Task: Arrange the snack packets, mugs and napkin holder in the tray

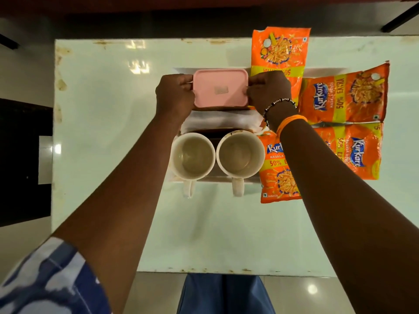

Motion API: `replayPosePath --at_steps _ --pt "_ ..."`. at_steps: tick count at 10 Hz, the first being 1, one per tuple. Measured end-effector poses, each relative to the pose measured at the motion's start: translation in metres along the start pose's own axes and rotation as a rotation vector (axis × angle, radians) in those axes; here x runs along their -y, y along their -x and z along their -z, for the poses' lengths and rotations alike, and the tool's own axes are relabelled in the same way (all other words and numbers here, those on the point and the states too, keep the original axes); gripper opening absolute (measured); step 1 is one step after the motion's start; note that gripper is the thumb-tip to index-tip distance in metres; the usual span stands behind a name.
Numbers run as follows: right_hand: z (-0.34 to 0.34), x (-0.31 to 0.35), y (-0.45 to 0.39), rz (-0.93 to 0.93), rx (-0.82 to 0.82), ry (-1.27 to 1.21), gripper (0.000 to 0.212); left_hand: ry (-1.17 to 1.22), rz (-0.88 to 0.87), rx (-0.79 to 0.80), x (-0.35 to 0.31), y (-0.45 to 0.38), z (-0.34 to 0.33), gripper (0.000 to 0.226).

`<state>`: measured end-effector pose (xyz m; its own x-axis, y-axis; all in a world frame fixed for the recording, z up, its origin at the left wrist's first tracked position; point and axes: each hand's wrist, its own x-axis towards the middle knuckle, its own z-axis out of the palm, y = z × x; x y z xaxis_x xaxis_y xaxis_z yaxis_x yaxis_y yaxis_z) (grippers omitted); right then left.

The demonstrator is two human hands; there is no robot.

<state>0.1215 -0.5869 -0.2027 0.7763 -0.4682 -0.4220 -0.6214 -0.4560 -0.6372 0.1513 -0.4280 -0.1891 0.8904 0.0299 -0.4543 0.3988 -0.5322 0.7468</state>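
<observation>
A pink lidded box [219, 88] sits at the far side of the white tray [322, 72]. My left hand [174, 94] grips its left end and my right hand [268, 90] grips its right end. Just nearer lies the napkin holder with white napkins [220, 121]. Two empty cream mugs, the left mug [192, 156] and the right mug [240, 155], stand side by side at the tray's near edge, handles pointing toward me. Several orange Kurkure snack packets fill the right: one at the far side [281, 51], one sideways [347, 96], one near the mugs [275, 175], one partly under my right forearm [360, 152].
The tray rests on a pale glossy table [108, 109] with worn, stained edges. A dark chair or cabinet [20, 159] stands off the table's left side. My blue trousers [224, 293] show below the table's near edge.
</observation>
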Motion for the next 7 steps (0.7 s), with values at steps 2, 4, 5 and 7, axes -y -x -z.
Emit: replayPosePath --at_steps 2,4,5,7 --pt "-0.001 -0.003 -0.002 0.03 -0.001 0.013 0.028 -0.001 -0.054 0.014 0.006 -0.002 -0.001 0.042" --pt "0.013 -0.008 0.014 0.1 -0.108 0.058 0.032 -0.194 -0.205 -0.125 0.001 0.016 -0.006 0.044" --pt "0.025 -0.012 0.04 0.269 -0.24 0.192 0.043 -0.406 -0.471 -0.2 -0.008 0.051 -0.018 0.047" --pt "0.024 -0.038 0.079 0.459 -0.27 0.545 0.056 -0.904 -0.707 -0.192 0.001 0.093 -0.059 0.058"
